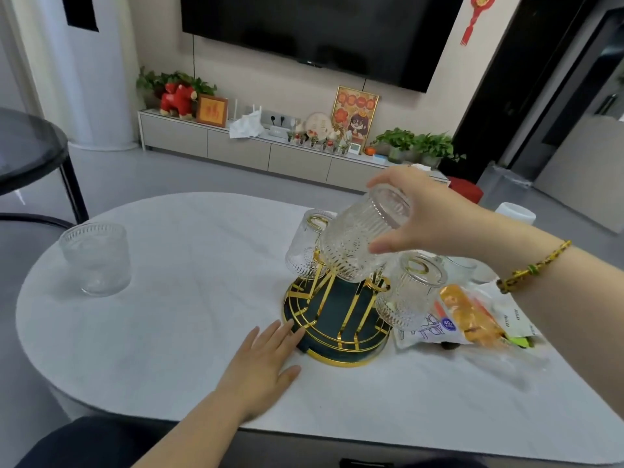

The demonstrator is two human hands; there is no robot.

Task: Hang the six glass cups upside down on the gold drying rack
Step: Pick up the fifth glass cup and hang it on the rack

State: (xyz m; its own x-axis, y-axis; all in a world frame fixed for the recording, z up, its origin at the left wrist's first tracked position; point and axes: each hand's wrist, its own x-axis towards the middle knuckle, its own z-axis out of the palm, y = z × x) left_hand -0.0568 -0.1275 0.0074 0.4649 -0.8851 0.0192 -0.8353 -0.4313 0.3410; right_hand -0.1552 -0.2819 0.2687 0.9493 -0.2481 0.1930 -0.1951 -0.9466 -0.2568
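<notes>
The gold drying rack point(332, 327) with a dark green base stands on the white table, right of centre. My right hand point(429, 219) grips a ribbed glass cup point(358, 241) by its base, tilted mouth-down over the rack's middle. Two cups hang upside down on prongs: one at the back left point(304, 251), one at the right point(410, 292). Another glass cup point(96, 258) stands upright at the table's far left. My left hand point(266, 361) lies flat on the table, fingertips touching the rack's base rim.
Plastic snack packets point(472, 315) lie just right of the rack. A clear glass object point(461, 265) sits behind my right wrist. The oval white table point(189, 332) ends near my lap. A dark round side table point(27, 146) stands at the left.
</notes>
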